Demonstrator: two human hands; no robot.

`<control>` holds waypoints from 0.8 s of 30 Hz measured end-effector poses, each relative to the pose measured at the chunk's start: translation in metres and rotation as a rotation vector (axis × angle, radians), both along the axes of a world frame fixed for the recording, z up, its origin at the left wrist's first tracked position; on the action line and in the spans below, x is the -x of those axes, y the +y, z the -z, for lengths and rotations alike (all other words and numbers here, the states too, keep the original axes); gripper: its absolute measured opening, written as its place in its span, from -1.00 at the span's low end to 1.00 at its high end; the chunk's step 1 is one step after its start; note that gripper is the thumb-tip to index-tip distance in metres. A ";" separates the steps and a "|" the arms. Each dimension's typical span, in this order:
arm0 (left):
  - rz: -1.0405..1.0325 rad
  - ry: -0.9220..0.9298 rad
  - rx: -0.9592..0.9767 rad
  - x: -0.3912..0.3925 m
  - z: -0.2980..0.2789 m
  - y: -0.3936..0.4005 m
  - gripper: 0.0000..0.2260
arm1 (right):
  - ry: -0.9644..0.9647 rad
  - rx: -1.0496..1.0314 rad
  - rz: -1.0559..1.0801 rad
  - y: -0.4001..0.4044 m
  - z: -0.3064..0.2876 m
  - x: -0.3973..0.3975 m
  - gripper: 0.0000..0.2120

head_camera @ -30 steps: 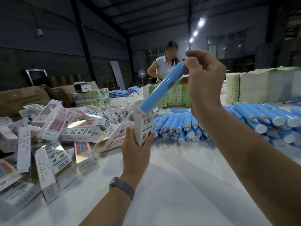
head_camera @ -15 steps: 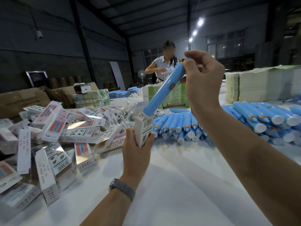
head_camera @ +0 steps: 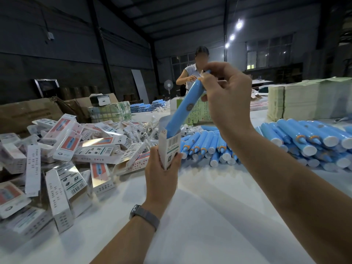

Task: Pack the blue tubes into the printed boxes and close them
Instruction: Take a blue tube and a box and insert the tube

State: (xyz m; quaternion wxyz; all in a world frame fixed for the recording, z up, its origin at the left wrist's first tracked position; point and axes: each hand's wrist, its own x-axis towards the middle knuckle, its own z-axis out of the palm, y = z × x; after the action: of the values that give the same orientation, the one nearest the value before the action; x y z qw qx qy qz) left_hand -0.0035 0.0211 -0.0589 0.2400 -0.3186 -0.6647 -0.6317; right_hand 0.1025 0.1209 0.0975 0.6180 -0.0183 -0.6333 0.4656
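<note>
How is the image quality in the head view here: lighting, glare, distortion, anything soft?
Head view: dim hall, bright ceiling lamps blooming; wide-angle bending stretches the right forearm and frame edges; glare on the foil faces of the printed boxes; boxes at far left smear soft; the blue tube and held box stay sharp; the face of the person behind is blurred.
</note>
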 end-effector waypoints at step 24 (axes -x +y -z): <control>0.039 0.085 0.071 -0.003 0.003 0.001 -0.77 | -0.164 -0.293 0.079 -0.008 0.018 0.007 -0.92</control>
State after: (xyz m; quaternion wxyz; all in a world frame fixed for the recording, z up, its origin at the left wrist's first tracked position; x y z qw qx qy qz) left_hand -0.0007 0.0225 -0.0618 0.2442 -0.3662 -0.6698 -0.5981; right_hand 0.0953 0.1131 0.0791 0.5779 0.0092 -0.7416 0.3406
